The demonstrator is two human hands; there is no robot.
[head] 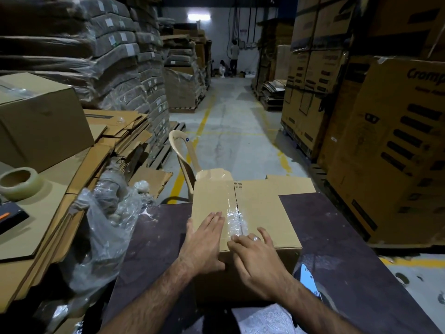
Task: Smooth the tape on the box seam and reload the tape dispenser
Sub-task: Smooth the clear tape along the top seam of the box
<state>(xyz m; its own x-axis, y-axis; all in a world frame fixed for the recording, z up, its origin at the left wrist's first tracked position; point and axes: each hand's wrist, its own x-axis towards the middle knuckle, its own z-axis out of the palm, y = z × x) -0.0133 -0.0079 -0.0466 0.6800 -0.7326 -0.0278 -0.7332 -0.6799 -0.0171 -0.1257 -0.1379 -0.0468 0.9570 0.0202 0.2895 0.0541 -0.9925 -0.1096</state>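
Two hands work a cardboard box (262, 208) at the near middle of a dark surface (337, 227). The left hand (204, 239) lies flat, its grip open, just left of the clear tape (234, 218) on the centre seam. The right hand (255, 256), grip also open, presses fingertips (237, 239) on the tape's wrinkled near end. The box's far end passes the surface's far edge, and bare surface lies to the right. Far left, a tape roll (18, 183) rests on flattened cardboard (48, 213) near a black-and-orange tool (12, 215), possibly the dispenser.
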